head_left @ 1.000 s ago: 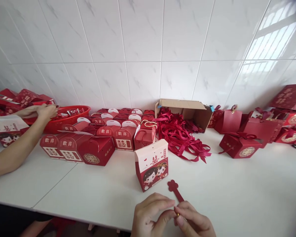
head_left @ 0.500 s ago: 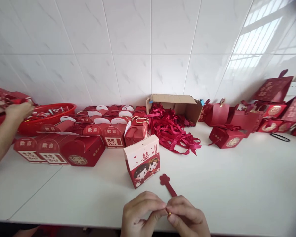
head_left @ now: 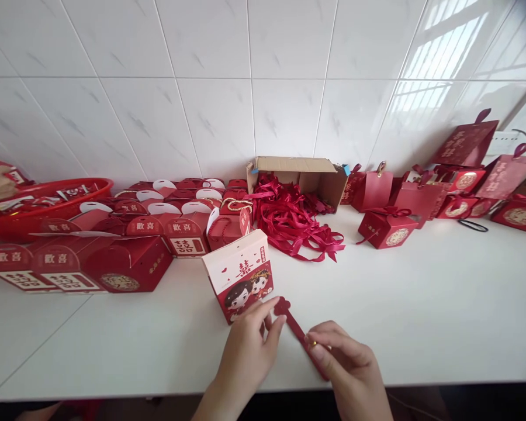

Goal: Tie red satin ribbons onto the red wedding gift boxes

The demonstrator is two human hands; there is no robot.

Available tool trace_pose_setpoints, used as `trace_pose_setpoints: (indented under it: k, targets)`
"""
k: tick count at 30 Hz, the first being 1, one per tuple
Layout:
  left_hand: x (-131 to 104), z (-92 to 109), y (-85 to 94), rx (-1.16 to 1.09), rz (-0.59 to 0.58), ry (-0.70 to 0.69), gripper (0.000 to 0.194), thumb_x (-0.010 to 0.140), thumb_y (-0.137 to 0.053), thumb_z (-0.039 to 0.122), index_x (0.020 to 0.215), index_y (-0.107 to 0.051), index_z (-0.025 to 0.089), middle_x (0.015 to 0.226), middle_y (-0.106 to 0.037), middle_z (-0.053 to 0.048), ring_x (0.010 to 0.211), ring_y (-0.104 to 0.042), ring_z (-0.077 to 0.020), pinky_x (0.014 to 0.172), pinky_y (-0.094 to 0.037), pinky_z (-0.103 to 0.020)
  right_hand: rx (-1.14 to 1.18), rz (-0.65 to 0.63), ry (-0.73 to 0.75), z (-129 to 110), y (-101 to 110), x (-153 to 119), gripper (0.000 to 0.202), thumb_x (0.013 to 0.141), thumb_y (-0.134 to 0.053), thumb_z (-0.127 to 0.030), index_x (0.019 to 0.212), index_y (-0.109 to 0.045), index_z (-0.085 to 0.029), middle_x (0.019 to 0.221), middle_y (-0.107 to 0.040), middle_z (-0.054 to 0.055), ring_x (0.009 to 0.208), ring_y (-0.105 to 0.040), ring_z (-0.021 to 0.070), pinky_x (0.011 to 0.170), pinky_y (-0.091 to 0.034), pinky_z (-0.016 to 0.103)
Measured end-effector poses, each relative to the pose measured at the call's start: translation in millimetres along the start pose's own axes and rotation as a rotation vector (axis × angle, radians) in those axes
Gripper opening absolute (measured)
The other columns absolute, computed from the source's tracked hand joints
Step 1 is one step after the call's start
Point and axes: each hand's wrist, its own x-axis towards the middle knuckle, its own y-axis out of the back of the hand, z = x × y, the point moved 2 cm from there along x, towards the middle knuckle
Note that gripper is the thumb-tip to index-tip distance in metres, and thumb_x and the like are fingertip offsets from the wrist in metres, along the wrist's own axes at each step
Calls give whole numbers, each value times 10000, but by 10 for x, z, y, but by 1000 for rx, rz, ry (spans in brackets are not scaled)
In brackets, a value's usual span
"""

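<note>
Head view: two bare hands near the front edge of a white table point(head_left: 398, 304). On the right, right hand point(head_left: 348, 358) with thumb and fingertips pinched narrow on a small gold stud point(head_left: 314, 344). On the left, left hand point(head_left: 251, 338) with thumb and forefinger moderately wide at the flower-shaped end of a red strip point(head_left: 294, 325), apparently holding nothing; impossible to tell whether touching the strip. For the strip, a slanting position between the hands, with flower end near the box point(head_left: 242, 280) and tail partly behind the right fingers, close to the near edge; impossible to tell whether flat or slightly lifted.

Chief risk: loss of the stud, from a fingertip-only hold on so small a part; after a slip, likely rolling across the smooth table and over the near edge. Second: sliding of the strip off that same edge, through a brush of the right fingers against the tail. Third: creasing of the strip near the flower end, from too hard a pinch by the left thumb and forefinger. Fourth: tipping of the box, upright behind the left hand and probably of light card, through a knock from the knuckles. Well apart from both hands, and of little threat: ribbons point(head_left: 289, 225) spilling from a carton point(head_left: 296, 164).
</note>
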Motion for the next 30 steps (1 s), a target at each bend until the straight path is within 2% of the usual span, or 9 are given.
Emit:
trace_pose_setpoints:
  k: [2,5,8,12,14,17,20,25,30]
  targets:
    - [80,17,-72,235,-53,117,389,907,-463,271,1238,-589,110,1009,-712,-163,928,-673,-279,793,-522,-384,-18,16,0,-26,4,7,84,789,-715,-267,848,-774,-272,761,-628,42,639,-561,143,549,-462,252]
    - [174,62,-135,342,-93,200,326,908,-413,198,1146,-622,122,1119,-682,-188,1006,-655,-319,790,-499,-414,-53,35,27,-75,2,22,69,787,-714,-262,825,-771,-261,757,-620,40,635,-547,139,546,-448,250]
    - [227,67,-134,321,-103,217,244,889,-434,184,1036,-624,144,946,-721,-144,870,-680,-315,707,-484,-397,-80,40,49,-118,5,41,65,790,-711,-262,823,-767,-263,765,-613,39,705,-574,161,608,-477,272]
    - [210,25,-93,273,-120,207,115,863,-488,199,902,-596,188,756,-692,-41,745,-664,-235,639,-456,-311,-110,51,68,-130,33,82,70,795,-709,-286,830,-765,-260,806,-609,45,779,-596,179,699,-511,304]
    - [163,36,-60,163,-94,132,94,863,-511,235,822,-590,202,777,-676,-25,792,-653,-213,673,-470,-300,-138,61,65,-118,45,110,86,795,-710,-307,845,-766,-263,883,-619,59,843,-603,192,744,-519,315]
    - [61,104,19,-240,-12,19,133,865,-543,306,803,-590,198,866,-670,-33,885,-647,-197,788,-504,-306,-204,49,48,-102,35,145,107,798,-706,-332,856,-767,-265,1050,-616,86,1022,-580,242,861,-502,364]
    - [-38,185,108,-569,60,65,162,859,-572,342,816,-579,186,794,-667,-17,789,-668,-167,744,-539,-264,-216,-11,36,-108,-16,151,99,804,-701,-328,852,-765,-269,1106,-608,90,1094,-556,269,904,-488,396]
    - [-128,314,212,-620,154,65,147,814,-641,308,786,-608,168,716,-663,-11,669,-669,-146,631,-557,-213,-141,-66,37,-147,-109,115,85,814,-695,-290,866,-759,-271,1036,-615,77,1017,-593,243,851,-522,371]
    - [-148,354,231,-610,174,-12,79,809,-647,242,770,-640,173,713,-675,-3,683,-683,-131,631,-561,-169,-93,-49,43,-167,-160,98,92,810,-699,-262,877,-759,-281,1000,-620,68,994,-602,220,799,-558,319]
